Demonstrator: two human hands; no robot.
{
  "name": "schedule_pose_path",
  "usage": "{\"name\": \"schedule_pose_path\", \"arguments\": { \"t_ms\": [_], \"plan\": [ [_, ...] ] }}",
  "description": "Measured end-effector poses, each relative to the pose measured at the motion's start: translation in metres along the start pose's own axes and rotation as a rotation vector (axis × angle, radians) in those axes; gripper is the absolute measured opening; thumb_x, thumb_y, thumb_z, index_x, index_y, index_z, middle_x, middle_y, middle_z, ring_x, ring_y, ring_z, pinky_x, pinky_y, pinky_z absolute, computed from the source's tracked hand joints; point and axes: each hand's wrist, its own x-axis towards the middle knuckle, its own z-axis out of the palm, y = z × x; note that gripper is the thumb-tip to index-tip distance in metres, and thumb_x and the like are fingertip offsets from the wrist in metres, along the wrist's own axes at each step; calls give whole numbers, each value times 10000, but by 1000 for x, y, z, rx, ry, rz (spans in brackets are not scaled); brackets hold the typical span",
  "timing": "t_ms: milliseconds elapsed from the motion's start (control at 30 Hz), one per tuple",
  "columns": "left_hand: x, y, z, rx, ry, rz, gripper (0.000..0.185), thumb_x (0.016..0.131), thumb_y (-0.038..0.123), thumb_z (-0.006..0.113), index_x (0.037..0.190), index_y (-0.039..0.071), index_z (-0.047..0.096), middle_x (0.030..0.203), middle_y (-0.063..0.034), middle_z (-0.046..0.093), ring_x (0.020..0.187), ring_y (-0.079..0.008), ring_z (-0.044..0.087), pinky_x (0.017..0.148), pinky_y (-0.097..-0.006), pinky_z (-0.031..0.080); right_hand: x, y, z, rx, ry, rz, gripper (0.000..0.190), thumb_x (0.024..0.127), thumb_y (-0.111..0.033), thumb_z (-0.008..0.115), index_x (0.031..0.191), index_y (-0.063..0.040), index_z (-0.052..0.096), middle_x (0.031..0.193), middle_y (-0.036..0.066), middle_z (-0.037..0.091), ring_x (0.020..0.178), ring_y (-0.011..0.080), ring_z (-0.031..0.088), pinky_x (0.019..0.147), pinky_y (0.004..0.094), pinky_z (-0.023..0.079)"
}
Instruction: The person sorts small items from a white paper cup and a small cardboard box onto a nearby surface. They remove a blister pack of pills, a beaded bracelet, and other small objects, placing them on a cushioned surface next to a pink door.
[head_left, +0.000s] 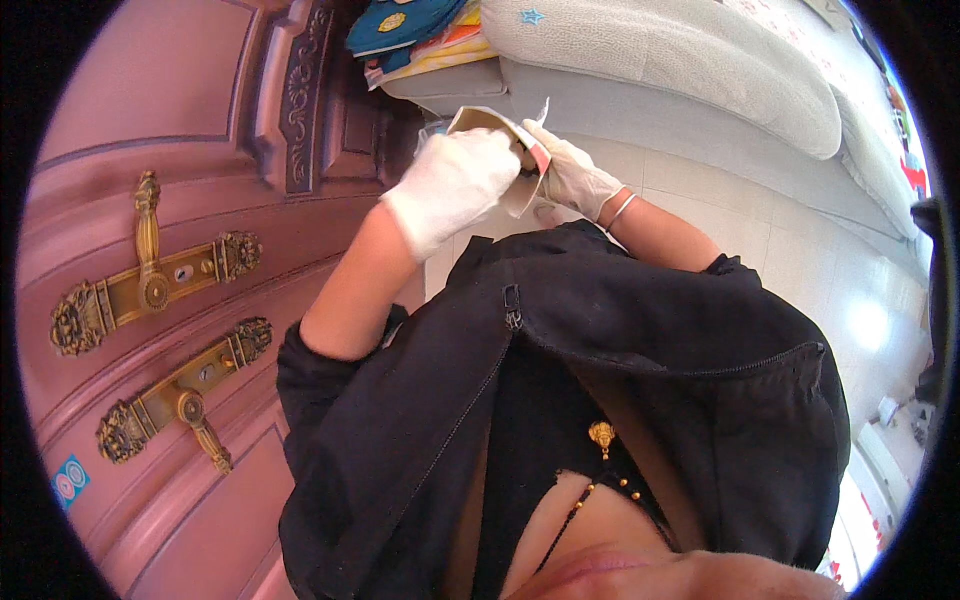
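Note:
My left hand (461, 187), in a white glove, reaches into the mouth of a small cardboard package (541, 156). The package has a pale inner face and white and red on its outside; its far part is hidden behind my hands. The left fingers are out of sight inside it, so what they grip cannot be seen. My right hand (576, 176), also gloved in white, holds the package from its right side. Something dark shows between the two hands, too covered to name. Clear plastic (431, 135) shows just left of the package.
At left stands a reddish-brown panelled door (187, 90) with an upper brass lever handle (150, 255) and a lower brass lever handle (193, 412). A grey sofa (660, 67) lies ahead, with folded blue cloth (409, 26) on its end. Pale tiles (697, 210) cover the floor.

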Motion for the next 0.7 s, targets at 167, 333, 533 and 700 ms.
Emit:
{"name": "schedule_pose_path", "arguments": {
  "t_ms": [167, 333, 533, 700],
  "plan": [
    [44, -12, 49, 118, -737, -253, 349, 756, 232, 706, 1085, 120, 741, 1166, -137, 713, 1054, -277, 692, 902, -395, 523, -9, 9, 18, 9, 60, 30, 415, 1040, -378, 503, 1287, -45, 502, 1285, 122, 615, 1144, 269, 619, 982, 485, 515],
    [42, -20, 95, 98, -542, -267, 281, 752, 254, 660, 995, 158, 764, 1082, -132, 734, 972, -289, 704, 857, -396, 521, -8, 8, 11, -58, 152, -5, 405, 1045, -369, 491, 1294, -50, 492, 1277, 126, 619, 1141, 280, 621, 972, 519, 522],
    [35, -26, 102, 124, -498, -257, 279, 652, 322, 725, 871, 155, 765, 973, -139, 745, 874, -310, 708, 785, -422, 530, -6, 9, 8, -74, 191, -39, 395, 1039, -381, 502, 1263, -56, 502, 1227, 110, 641, 1087, 275, 649, 930, 531, 548],
    [25, -18, 59, 68, -447, -214, 206, 650, 277, 780, 746, 113, 700, 810, -140, 713, 775, -305, 690, 697, -420, 530, -11, 9, 20, -189, 179, -20, 399, 1031, -403, 516, 1261, -77, 534, 1236, 89, 644, 1076, 238, 651, 923, 475, 550]
  ]
}}
